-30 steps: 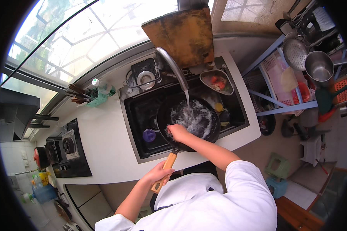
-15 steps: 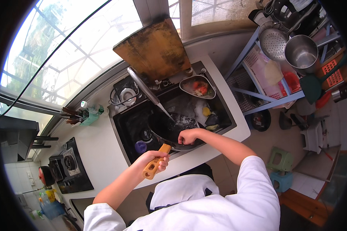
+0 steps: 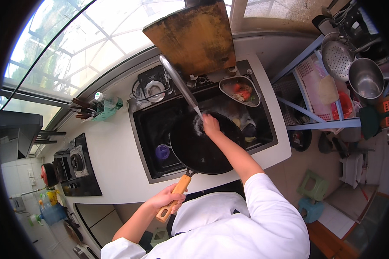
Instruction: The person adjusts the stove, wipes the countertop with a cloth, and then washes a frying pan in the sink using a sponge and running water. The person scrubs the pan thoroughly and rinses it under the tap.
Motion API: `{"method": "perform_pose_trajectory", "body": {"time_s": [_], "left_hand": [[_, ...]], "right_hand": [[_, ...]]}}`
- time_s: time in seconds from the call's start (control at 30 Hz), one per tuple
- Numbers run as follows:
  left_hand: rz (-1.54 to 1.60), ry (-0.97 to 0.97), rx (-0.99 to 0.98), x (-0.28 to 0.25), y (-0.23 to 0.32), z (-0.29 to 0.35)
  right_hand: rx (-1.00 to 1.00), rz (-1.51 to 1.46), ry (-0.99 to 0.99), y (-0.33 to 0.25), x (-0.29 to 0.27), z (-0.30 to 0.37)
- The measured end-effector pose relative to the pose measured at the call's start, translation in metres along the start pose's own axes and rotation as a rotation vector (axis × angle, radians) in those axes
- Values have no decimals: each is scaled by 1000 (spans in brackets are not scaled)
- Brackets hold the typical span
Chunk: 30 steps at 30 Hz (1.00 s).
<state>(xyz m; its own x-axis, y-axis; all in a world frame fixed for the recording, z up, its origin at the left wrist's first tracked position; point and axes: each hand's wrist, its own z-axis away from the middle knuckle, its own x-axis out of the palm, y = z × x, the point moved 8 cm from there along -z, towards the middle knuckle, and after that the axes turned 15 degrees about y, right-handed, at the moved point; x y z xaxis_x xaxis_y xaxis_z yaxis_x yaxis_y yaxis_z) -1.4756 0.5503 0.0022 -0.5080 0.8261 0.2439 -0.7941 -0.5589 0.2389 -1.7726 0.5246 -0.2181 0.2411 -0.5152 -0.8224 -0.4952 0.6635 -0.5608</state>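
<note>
Head view. The left hand (image 3: 167, 199) is closed around the wooden handle (image 3: 173, 196) of a black wok (image 3: 205, 142), gripping near the handle's free end. The wok extends up and to the right of that hand and sits inside the dark sink (image 3: 153, 129), under the faucet (image 3: 179, 86).

The right hand (image 3: 211, 124) rests inside the wok near its far rim, beside a patch of foam or running water. The fingers are curled; whether they hold a scrubber cannot be told.

Handling judgement: the wok appears rigid and fairly heavy, and its wet inner surface is likely slippery. The dry wooden handle is the secure grip point. A grip closer to the pan body would probably reduce leverage strain.
</note>
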Motion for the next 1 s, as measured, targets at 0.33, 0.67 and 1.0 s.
{"method": "perform_pose_trajectory", "body": {"time_s": [0.33,0.67,1.0], "left_hand": [[-73,2,63,-32,-32,-12],[-64,-21,125,-36,-43,-23],[-90,6,121,-46,-58,-29]], "right_hand": [[-403,-219,-1075,-73,-21,131],[-174,166,-297,13,-12,52],[-202,328,-243,8,-17,64]]}}
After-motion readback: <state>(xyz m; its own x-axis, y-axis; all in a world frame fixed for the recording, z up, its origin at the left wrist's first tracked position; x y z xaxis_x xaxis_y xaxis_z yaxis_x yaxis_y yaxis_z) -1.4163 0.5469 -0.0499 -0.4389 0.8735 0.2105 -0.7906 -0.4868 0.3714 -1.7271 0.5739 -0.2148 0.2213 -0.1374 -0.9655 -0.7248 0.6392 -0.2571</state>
